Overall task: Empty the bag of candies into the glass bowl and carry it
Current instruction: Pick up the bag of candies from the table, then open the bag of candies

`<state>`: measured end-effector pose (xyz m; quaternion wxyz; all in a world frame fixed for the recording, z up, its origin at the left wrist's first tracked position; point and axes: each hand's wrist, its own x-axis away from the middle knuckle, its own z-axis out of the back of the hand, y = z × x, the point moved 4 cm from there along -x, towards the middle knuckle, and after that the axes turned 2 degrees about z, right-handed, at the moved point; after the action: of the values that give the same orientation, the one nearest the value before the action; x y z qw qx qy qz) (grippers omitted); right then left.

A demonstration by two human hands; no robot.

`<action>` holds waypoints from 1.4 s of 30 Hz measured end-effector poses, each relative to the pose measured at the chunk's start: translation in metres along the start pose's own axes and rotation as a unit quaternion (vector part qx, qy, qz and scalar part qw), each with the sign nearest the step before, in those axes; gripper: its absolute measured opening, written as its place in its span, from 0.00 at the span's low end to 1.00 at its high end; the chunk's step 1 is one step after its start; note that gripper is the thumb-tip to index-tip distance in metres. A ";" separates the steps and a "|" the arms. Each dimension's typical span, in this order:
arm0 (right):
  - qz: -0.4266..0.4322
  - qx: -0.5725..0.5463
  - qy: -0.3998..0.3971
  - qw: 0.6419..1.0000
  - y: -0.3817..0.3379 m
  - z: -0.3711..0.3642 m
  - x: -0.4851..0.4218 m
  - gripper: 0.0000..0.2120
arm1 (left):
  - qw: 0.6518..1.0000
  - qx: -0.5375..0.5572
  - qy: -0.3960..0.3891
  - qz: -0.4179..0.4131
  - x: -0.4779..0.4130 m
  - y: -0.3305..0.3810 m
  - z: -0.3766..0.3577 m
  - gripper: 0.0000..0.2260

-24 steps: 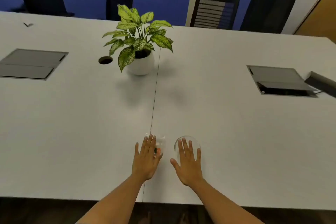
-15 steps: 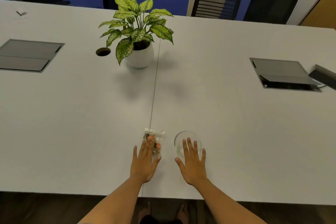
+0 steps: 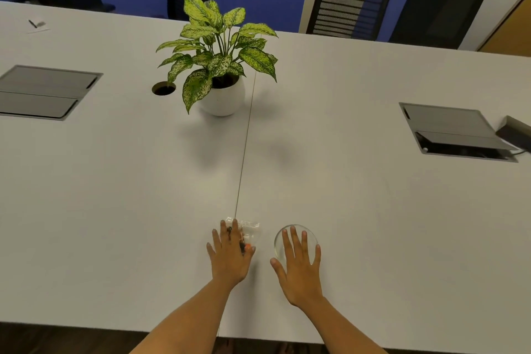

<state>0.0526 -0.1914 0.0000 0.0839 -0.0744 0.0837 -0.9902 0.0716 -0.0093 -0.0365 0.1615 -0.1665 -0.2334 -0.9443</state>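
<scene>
Candy bag (image 3: 249, 231): clear, crinkled, colourful sweets inside, seemingly sealed, under left hand (image 3: 230, 256).

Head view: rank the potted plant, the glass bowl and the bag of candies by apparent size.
1. potted plant, clearly largest, though farthest.
2. glass bowl and bag of candies: look alike, both partly hidden under hands, so unranked.

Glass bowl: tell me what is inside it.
Nothing shows inside the glass bowl; its visible far part looks empty. The right hand, fingers spread, covers its near part, so that stays unseen. The candies remain in the bag.
</scene>
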 end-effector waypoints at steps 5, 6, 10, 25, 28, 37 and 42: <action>0.008 -0.022 -0.038 0.999 0.001 -0.005 -0.017 0.33 | 0.994 0.078 -0.001 0.082 -0.014 0.002 0.009 0.40; 0.007 -0.022 -0.042 0.999 0.002 -0.004 -0.020 0.32 | 0.995 0.070 -0.003 0.067 -0.015 0.002 0.010 0.39; 0.011 -0.041 -0.055 0.998 0.003 -0.001 -0.024 0.31 | 0.991 0.107 -0.019 0.078 -0.022 -0.004 0.014 0.41; -0.021 -0.220 -0.042 0.974 0.001 0.035 -0.042 0.28 | 0.912 0.407 -0.039 0.049 -0.033 0.010 0.048 0.22; -0.083 -0.337 -0.042 0.937 -0.002 0.064 -0.056 0.27 | 0.902 0.431 -0.036 -0.009 -0.033 0.033 0.071 0.23; -0.078 -0.561 0.023 0.824 -0.016 0.166 -0.079 0.15 | 0.859 0.477 0.041 -0.180 -0.004 0.105 0.154 0.19; -0.043 -0.570 0.081 0.816 -0.020 0.193 -0.077 0.10 | 0.861 0.447 0.086 -0.228 0.008 0.117 0.181 0.23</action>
<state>0.1554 -0.1878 0.1819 -0.0237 -0.0324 0.6367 -0.7701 0.1527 -0.0197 0.1625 0.0186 0.0632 -0.6474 -0.7593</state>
